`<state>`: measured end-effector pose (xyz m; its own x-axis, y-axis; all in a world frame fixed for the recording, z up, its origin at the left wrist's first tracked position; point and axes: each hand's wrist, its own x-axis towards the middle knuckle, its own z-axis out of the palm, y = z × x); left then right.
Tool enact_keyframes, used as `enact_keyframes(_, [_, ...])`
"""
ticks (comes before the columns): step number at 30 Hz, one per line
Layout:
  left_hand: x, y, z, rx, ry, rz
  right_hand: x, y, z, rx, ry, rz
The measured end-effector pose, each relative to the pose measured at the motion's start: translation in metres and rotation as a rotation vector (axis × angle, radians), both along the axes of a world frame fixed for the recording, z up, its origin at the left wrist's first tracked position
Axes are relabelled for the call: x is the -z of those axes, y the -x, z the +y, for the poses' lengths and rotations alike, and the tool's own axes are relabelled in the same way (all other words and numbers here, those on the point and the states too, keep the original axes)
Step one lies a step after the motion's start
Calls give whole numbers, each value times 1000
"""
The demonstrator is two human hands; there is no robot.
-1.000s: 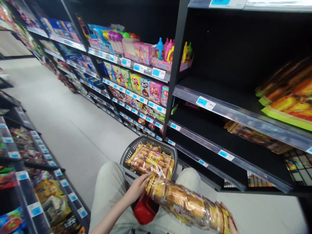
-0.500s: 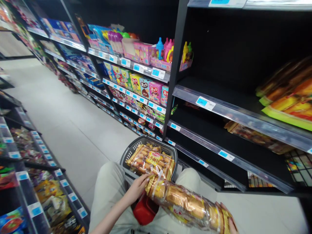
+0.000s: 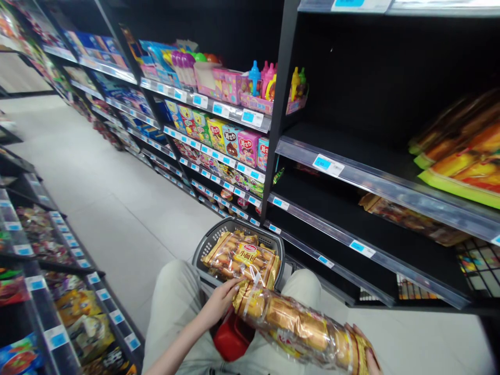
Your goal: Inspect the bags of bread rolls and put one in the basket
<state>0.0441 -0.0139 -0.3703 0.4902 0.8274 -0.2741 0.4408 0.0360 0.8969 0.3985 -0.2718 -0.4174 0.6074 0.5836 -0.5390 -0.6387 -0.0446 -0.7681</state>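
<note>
A long clear bag of small bread rolls (image 3: pixel 300 325) lies across my lap, held at both ends. My left hand (image 3: pixel 219 301) grips its near-left end with the fingers curled on the wrapper. At the bottom edge of the view, my right hand (image 3: pixel 365 351) holds the other end, only its fingertips showing. In front of my knees stands a grey shopping basket (image 3: pixel 213 238) with a red handle (image 3: pixel 231 336). A second bag of the same rolls (image 3: pixel 242 256) lies on top of it.
Black shelves (image 3: pixel 375 182) on the right are mostly bare, with orange-yellow packets (image 3: pixel 461 151) at the far right. Further left stand candy boxes (image 3: pixel 230 140) and toy bottles (image 3: pixel 265 80). A snack rack (image 3: pixel 47 281) lines the left side. Grey tiled aisle floor (image 3: pixel 101 198) runs between.
</note>
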Motion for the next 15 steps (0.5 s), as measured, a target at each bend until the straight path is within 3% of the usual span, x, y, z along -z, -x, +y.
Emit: enact_keyframes(15, [-1,-1,-1,-26,-10,-6,-4,1,3,0,-22,-11])
